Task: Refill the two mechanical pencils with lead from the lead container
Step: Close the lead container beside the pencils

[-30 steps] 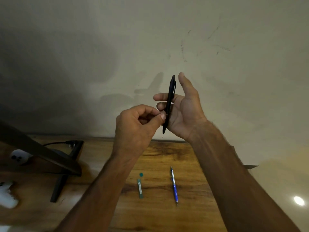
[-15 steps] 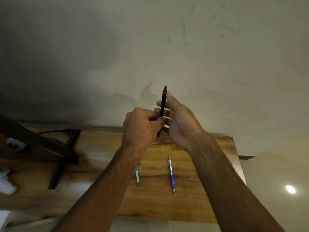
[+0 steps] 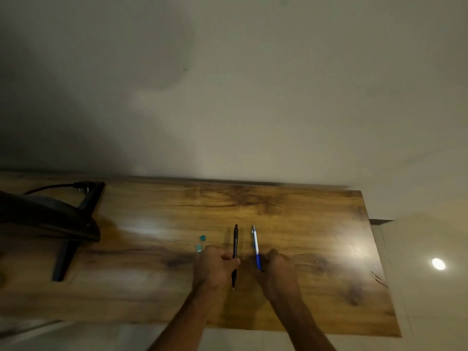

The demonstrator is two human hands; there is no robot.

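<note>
The left hand [image 3: 215, 267] covers all of the lead container [image 3: 199, 248] but its teal far end, and the right hand [image 3: 277, 272] hides the tip of the blue pencil [image 3: 255, 245]; blur leaves unclear whether those fingers grip it. The left thumb's pinch on the black pencil [image 3: 235, 243] is smeared too. Both forearms [image 3: 187, 317] and the black stand [image 3: 50, 219] run off the view's edges

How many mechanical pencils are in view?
2. The black pencil is held by the left hand over the table; the blue pencil, just right of it, is held by the right hand. None look hidden.
</note>
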